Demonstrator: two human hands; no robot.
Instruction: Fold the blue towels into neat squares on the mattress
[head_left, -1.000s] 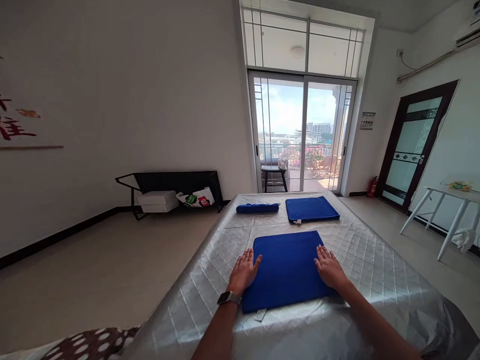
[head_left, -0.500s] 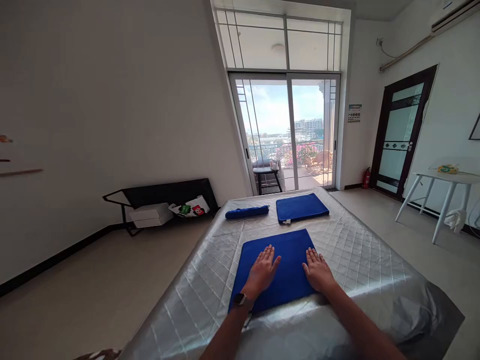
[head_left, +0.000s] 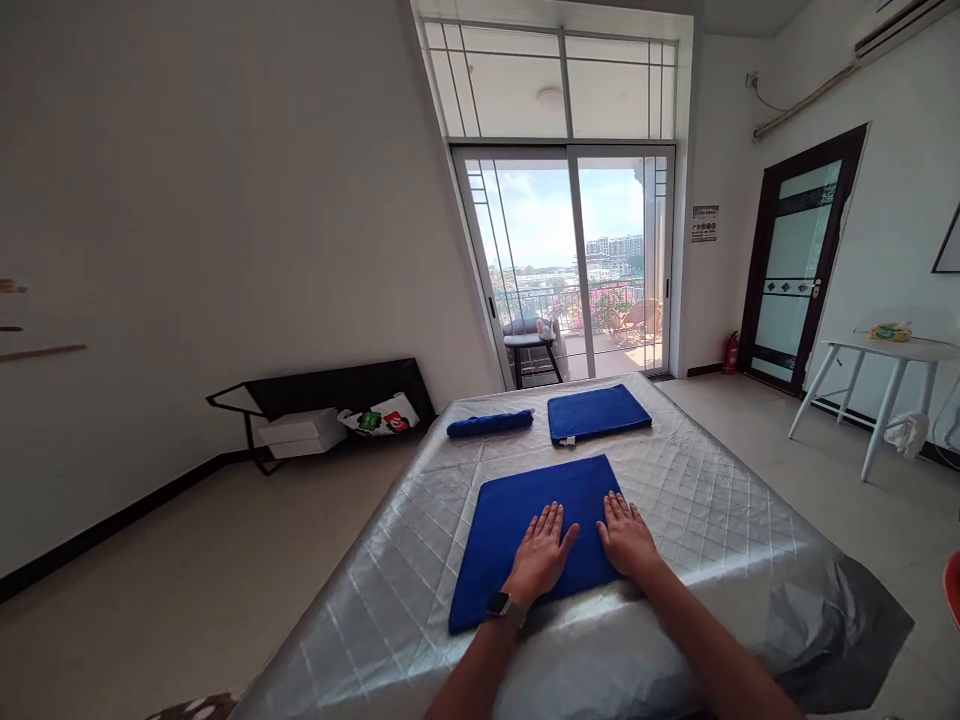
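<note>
A flat blue cloth rectangle [head_left: 495, 535] lies near the front of a table with a silver quilted cover [head_left: 390, 600]. My left hand [head_left: 541, 552], with a watch on its wrist, rests flat on the middle of this cloth, thumb out to the right. Along the cloth's right edge lies my right hand [head_left: 626, 532], palm down with fingers stretched. Neither hand grips anything. Farther back are another flat folded blue cloth [head_left: 600, 413], with a small white tag on its front edge, and a narrow blue roll [head_left: 490, 424] to its left.
A black rack [head_left: 337, 385] with white boxes [head_left: 300, 432] and a printed bag [head_left: 381, 415] stands against the left wall. Behind the table is a glass sliding door [head_left: 577, 260]. To the right stand a white table [head_left: 900, 346], a fire extinguisher [head_left: 731, 354] and a dark-framed door [head_left: 802, 260].
My left hand has slid rightward across the near blue cloth, closer to my right hand. The right hand stays at the cloth's right edge. The view has shifted slightly.
</note>
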